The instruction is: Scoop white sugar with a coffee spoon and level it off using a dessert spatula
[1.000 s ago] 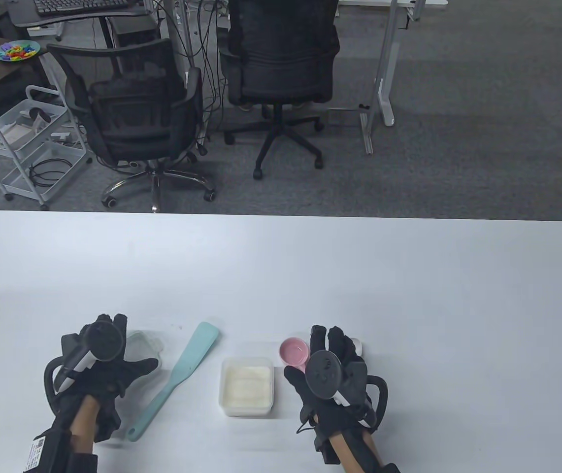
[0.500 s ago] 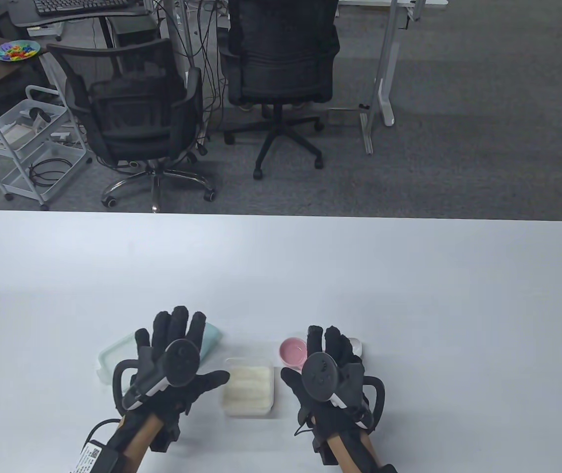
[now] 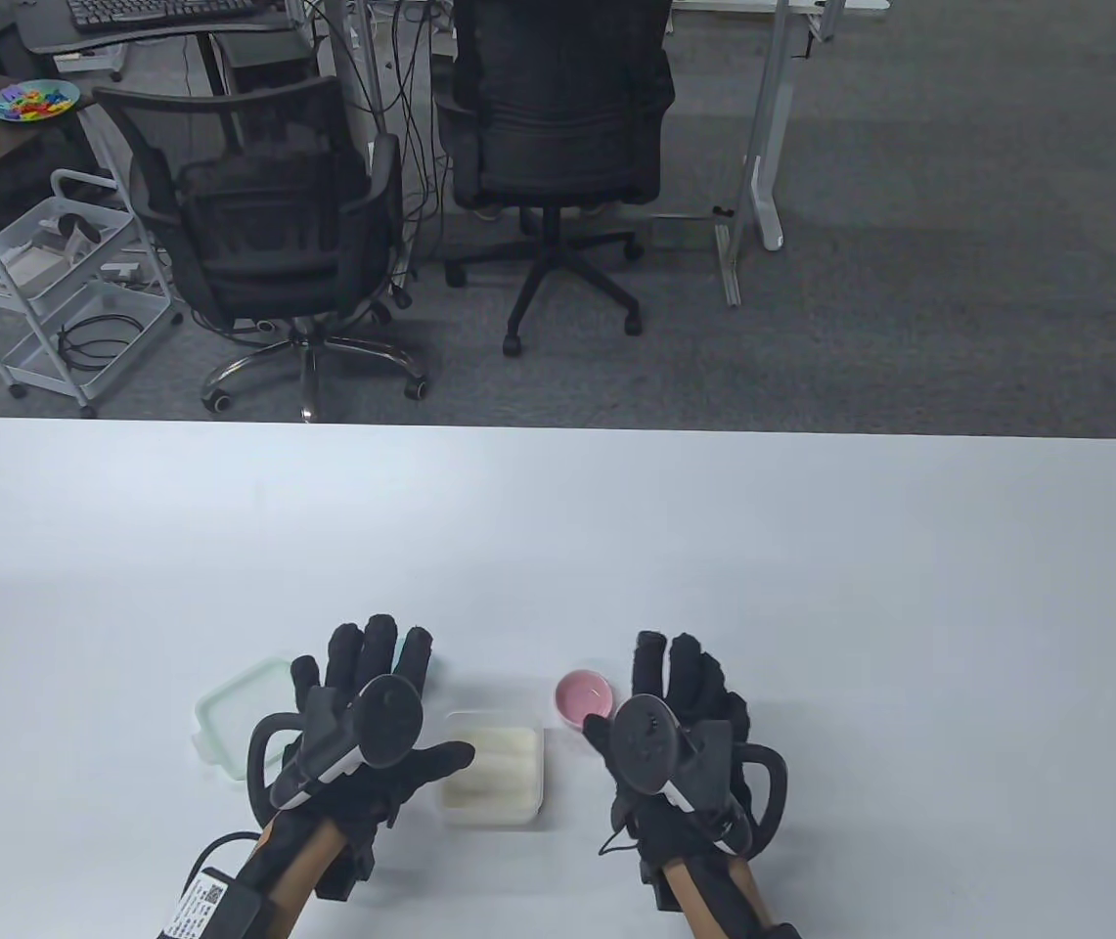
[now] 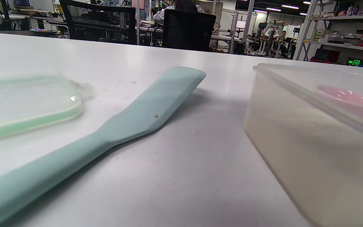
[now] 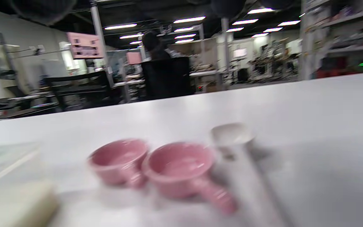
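The teal dessert spatula (image 4: 146, 107) lies flat on the table between a lid and the sugar container. In the table view my left hand (image 3: 401, 704) is above it with fingers spread, so only its tip (image 3: 418, 648) shows. The clear container of white sugar (image 3: 494, 768) stands open between my hands. A pink scoop (image 3: 585, 696) lies just right of it. In the blurred right wrist view there are two pink scoops (image 5: 178, 167) and a white spoon (image 5: 232, 134) side by side. My right hand (image 3: 646, 694) is open above them and holds nothing.
The container's clear lid with a green rim (image 3: 235, 719) lies left of the spatula and also shows in the left wrist view (image 4: 27, 101). The white table (image 3: 558, 528) runs far beyond the hands. Office chairs stand past its far edge.
My left hand moved right, off the lid and over the spatula, with fingers spread. My right hand shifted slightly right and forward, now covering the white spoon.
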The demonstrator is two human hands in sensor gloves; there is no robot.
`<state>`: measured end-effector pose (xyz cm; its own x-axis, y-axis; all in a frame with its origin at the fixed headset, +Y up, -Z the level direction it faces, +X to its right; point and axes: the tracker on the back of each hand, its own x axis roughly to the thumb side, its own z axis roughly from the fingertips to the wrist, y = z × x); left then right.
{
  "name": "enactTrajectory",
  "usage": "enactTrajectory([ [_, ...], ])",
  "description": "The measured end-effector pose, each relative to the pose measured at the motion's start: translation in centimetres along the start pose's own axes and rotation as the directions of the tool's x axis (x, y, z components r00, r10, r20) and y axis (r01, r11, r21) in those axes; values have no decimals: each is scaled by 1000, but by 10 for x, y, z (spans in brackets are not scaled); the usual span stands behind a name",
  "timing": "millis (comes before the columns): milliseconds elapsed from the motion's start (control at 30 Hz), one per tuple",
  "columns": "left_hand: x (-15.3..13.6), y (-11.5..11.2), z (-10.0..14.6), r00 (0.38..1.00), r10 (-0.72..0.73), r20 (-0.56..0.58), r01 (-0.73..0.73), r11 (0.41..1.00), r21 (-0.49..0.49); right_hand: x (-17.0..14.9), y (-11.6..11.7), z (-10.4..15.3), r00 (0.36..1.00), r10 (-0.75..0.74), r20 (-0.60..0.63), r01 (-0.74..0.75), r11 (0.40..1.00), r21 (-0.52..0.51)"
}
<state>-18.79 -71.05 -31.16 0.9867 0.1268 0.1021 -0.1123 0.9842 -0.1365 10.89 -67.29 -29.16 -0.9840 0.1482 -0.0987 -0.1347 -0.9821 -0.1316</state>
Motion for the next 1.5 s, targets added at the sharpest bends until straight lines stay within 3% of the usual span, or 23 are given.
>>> enactTrajectory([
  [133, -4, 1, 0, 1000, 4, -10, -4, 1000, 13, -32, 6, -13, 988, 0, -156, 23, 989, 148],
  [267, -7, 0, 0, 1000, 9, -21, -9, 1000, -2, -57, 34, -27, 954, 81, -288, 6, 957, 289],
  [433, -8, 1, 0, 1000, 8, -28, -8, 1000, -5, -56, 62, -32, 953, 134, -271, -10, 910, 415],
  [567, -9, 1, 1, 999, 11, -30, -11, 1000, -9, -48, 70, -33, 944, 215, -249, -96, 904, 416],
  [967, -15, -1, 0, 999, 7, -52, -9, 999, -37, -56, 75, -38, 929, 118, -350, 31, 919, 393],
  [1033, -16, 0, 0, 999, 5, -52, -7, 999, -39, -65, 61, -38, 932, 9, -363, 133, 921, 365],
  [1067, -17, 1, 0, 998, 8, -55, -10, 999, -38, -74, 49, -36, 914, -118, -387, 249, 918, 308],
  [1133, -21, 2, 0, 998, 22, -60, -24, 999, -33, -92, 29, -32, 852, -332, -405, 440, 873, 210],
  [1200, -25, 3, 0, 997, 36, -67, -38, 999, -31, -104, 18, -31, 784, -457, -420, 557, 817, 151],
  [1300, -29, 3, 0, 996, 49, -75, -52, 998, -36, -112, 13, -30, 746, -522, -414, 613, 780, 122],
  [1500, -29, 3, 0, 996, 51, -68, -54, 998, -40, -109, 17, -31, 758, -516, -400, 600, 792, 116],
])
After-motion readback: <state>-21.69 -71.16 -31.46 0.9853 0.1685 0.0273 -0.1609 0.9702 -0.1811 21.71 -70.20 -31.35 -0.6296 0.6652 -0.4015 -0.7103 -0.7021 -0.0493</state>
